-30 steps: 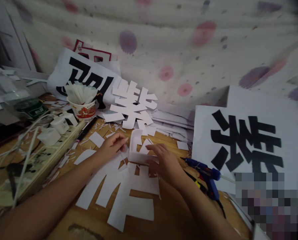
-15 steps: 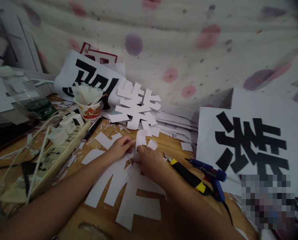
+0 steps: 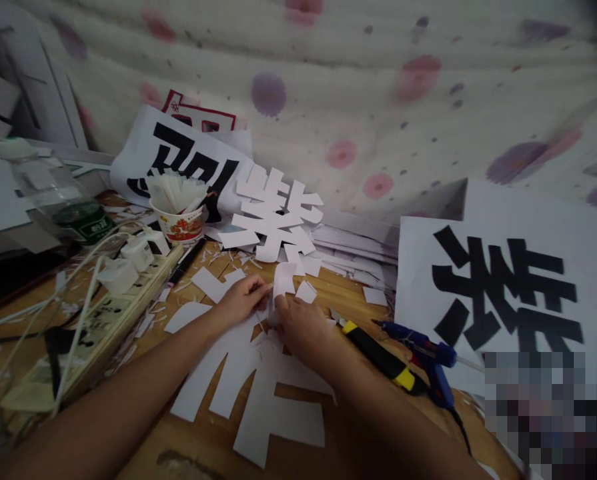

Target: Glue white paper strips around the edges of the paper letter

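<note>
A large white cut-out character (image 3: 283, 420) lies flat on the wooden table beneath my hands. My left hand (image 3: 243, 298) is closed, thumb and fingertips pinched at the edge of an upright curled white paper strip (image 3: 282, 283). Close beside it, my right hand (image 3: 303, 327) grips the same strip from the right with fingers bent around its lower part. The exact contact of the fingertips is partly hidden. Right of my hand lie a black and yellow utility knife (image 3: 378, 357) and a blue glue gun (image 3: 423, 347) with its cord.
A paper cup of glue sticks (image 3: 178, 223) stands behind a power strip (image 3: 108, 320) with chargers and cables. Another white cut-out character (image 3: 273, 217) leans at the back. A printed sheet (image 3: 483, 280) stands at right. Paper scraps (image 3: 143, 333) litter the table; a bottle (image 3: 78, 213) lies left.
Both hands keep nearly the same place on the paper strip, with only slight finger movement. The whole view has shifted slightly.
</note>
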